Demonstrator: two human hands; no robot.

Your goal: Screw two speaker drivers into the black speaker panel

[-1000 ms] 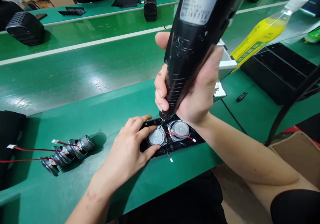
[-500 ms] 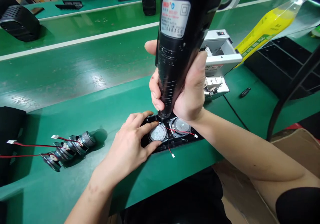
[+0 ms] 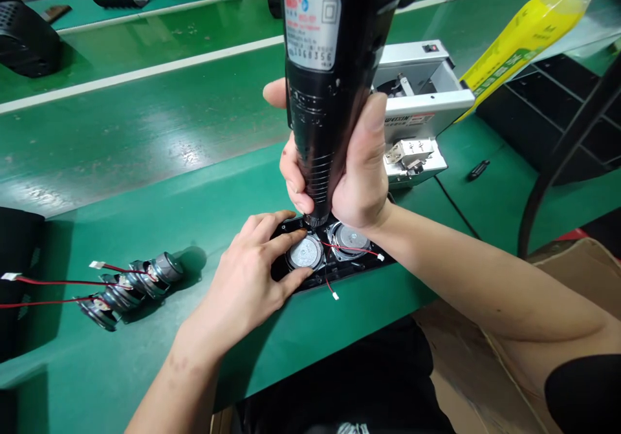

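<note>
My right hand [image 3: 359, 169] is wrapped round a black electric screwdriver [image 3: 320, 110], held upright with its tip down at the upper right edge of a round speaker [image 3: 305, 253]. That speaker lies in a long black housing [image 3: 315, 280] beside a second speaker [image 3: 350, 237]. My left hand [image 3: 257, 259] grips the left end of the housing, thumb and fingers spread around the left speaker. Red and black wires with white connectors [image 3: 381, 257] trail over the housing. The screwdriver's bit is hidden behind its nose and my fingers.
Several loose speakers [image 3: 130, 285] with wires stand in a row at the left. A grey metal machine [image 3: 417, 110] and a yellow bottle [image 3: 528, 39] stand behind on the right. A black cable [image 3: 553, 169] hangs at the right.
The screwdriver and my right hand appear slightly further left and more upright. The view has shifted a little. My left hand keeps its hold on the housing.
</note>
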